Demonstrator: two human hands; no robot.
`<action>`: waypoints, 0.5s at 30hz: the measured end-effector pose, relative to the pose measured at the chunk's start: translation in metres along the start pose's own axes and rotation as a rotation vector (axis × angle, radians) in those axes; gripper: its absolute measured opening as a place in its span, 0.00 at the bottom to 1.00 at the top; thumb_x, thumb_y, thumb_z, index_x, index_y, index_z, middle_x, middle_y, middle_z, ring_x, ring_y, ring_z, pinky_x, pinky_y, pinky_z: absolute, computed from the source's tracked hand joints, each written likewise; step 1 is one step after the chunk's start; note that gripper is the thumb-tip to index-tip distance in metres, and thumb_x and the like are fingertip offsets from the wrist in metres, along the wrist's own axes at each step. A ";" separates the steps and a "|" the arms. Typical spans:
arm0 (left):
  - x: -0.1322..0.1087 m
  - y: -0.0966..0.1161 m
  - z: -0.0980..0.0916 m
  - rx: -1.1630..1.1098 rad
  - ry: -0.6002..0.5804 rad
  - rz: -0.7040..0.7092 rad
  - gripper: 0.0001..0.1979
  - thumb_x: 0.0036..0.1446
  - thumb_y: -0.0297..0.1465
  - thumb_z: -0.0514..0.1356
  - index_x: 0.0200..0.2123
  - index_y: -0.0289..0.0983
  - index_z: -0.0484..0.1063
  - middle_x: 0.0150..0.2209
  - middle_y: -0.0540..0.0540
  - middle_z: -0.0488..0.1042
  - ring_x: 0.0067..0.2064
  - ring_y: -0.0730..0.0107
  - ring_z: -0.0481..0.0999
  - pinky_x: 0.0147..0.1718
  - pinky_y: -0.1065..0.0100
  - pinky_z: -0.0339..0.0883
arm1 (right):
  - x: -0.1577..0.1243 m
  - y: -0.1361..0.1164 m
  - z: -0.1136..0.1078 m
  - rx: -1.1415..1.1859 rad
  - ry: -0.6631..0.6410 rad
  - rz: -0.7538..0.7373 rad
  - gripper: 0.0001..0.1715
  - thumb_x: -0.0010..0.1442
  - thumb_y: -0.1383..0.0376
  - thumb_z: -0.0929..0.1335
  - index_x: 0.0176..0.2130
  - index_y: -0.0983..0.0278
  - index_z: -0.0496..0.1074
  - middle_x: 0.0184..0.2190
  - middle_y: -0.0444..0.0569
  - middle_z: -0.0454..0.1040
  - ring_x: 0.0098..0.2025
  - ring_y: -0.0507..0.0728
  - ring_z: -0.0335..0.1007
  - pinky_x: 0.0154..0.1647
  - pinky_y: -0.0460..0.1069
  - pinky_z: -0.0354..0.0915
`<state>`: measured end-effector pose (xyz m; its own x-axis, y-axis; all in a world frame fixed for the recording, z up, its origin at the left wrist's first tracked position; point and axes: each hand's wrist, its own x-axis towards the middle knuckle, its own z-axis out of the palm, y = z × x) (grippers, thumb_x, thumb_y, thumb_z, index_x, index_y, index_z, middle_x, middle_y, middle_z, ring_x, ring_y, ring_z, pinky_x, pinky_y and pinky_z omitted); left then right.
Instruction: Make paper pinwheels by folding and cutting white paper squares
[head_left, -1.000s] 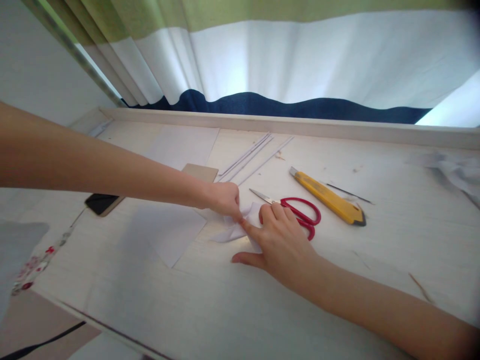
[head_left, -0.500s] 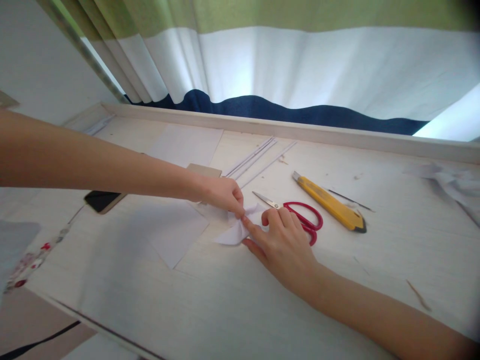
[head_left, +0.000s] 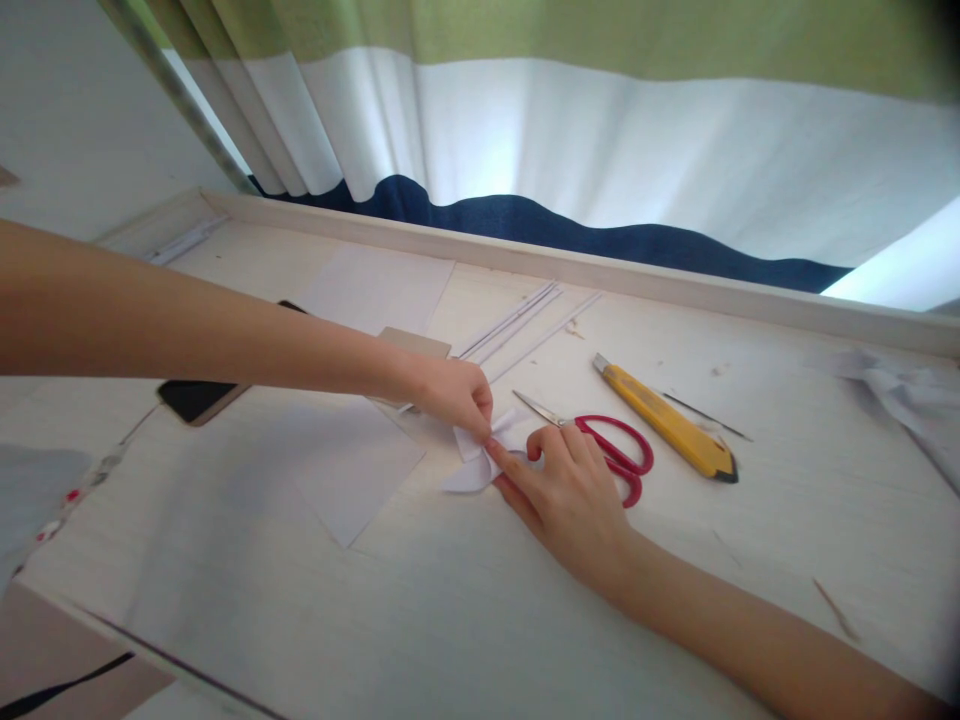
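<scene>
A small folded white paper piece [head_left: 474,462] lies on the pale wooden table [head_left: 450,600]. My left hand [head_left: 450,392] reaches in from the left and pinches the paper at its middle with closed fingertips. My right hand [head_left: 570,495] comes from the lower right, its index finger pressed on the same spot and the other fingers curled. Red-handled scissors [head_left: 611,455] lie just behind my right hand, partly hidden by it.
A yellow utility knife [head_left: 664,418] lies right of the scissors. White paper sheets [head_left: 352,470] and a brown card [head_left: 412,345] lie left, thin paper strips [head_left: 525,320] behind. A dark phone [head_left: 196,398] sits at the left, crumpled paper [head_left: 911,385] at far right. A curtain hangs behind.
My right thumb has tucked in and the hand has drawn closer to the paper. The paper's flaps have folded up slightly. The camera has drifted a little.
</scene>
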<state>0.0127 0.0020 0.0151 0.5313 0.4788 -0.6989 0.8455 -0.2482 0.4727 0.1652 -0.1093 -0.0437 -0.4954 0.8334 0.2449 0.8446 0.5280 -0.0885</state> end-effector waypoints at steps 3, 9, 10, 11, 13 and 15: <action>0.000 0.000 -0.001 -0.013 -0.006 0.015 0.09 0.39 0.36 0.58 0.23 0.36 0.70 0.22 0.51 0.68 0.27 0.71 0.66 0.23 0.73 0.57 | -0.001 0.000 0.000 0.007 -0.004 0.003 0.17 0.57 0.60 0.62 0.47 0.56 0.68 0.29 0.52 0.65 0.32 0.59 0.56 0.32 0.53 0.56; 0.004 -0.007 -0.003 -0.074 -0.027 -0.003 0.12 0.36 0.38 0.61 0.24 0.36 0.68 0.21 0.52 0.67 0.25 0.72 0.65 0.20 0.74 0.55 | 0.000 0.001 0.001 0.016 0.002 -0.004 0.17 0.58 0.61 0.61 0.48 0.56 0.67 0.29 0.51 0.65 0.31 0.59 0.57 0.32 0.53 0.55; 0.004 -0.008 -0.002 -0.091 -0.023 -0.015 0.13 0.35 0.38 0.62 0.24 0.36 0.67 0.21 0.52 0.68 0.24 0.72 0.66 0.20 0.74 0.55 | 0.000 0.001 0.001 0.015 0.002 -0.006 0.17 0.58 0.61 0.61 0.48 0.56 0.67 0.29 0.51 0.65 0.31 0.59 0.57 0.32 0.53 0.55; 0.005 -0.008 -0.002 -0.110 -0.019 -0.028 0.14 0.34 0.38 0.62 0.26 0.37 0.67 0.21 0.52 0.68 0.24 0.72 0.66 0.19 0.75 0.55 | 0.000 0.001 0.002 0.014 0.002 -0.009 0.18 0.57 0.61 0.61 0.48 0.56 0.67 0.29 0.51 0.65 0.31 0.59 0.57 0.32 0.53 0.55; 0.006 -0.009 -0.001 -0.146 -0.016 -0.046 0.18 0.31 0.36 0.64 0.30 0.37 0.66 0.23 0.52 0.70 0.26 0.71 0.68 0.20 0.74 0.57 | 0.000 0.001 0.003 0.013 0.007 -0.018 0.18 0.58 0.61 0.61 0.48 0.55 0.67 0.28 0.51 0.64 0.31 0.59 0.56 0.31 0.52 0.55; 0.006 -0.009 -0.002 -0.188 -0.032 -0.052 0.22 0.30 0.35 0.65 0.34 0.37 0.67 0.26 0.51 0.72 0.28 0.69 0.70 0.22 0.74 0.60 | 0.000 0.001 0.004 0.012 0.019 -0.028 0.17 0.58 0.61 0.61 0.48 0.56 0.67 0.28 0.51 0.64 0.30 0.58 0.56 0.31 0.52 0.54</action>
<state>0.0082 0.0084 0.0077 0.4913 0.4589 -0.7403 0.8487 -0.0612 0.5253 0.1653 -0.1087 -0.0474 -0.5144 0.8154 0.2654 0.8282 0.5527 -0.0928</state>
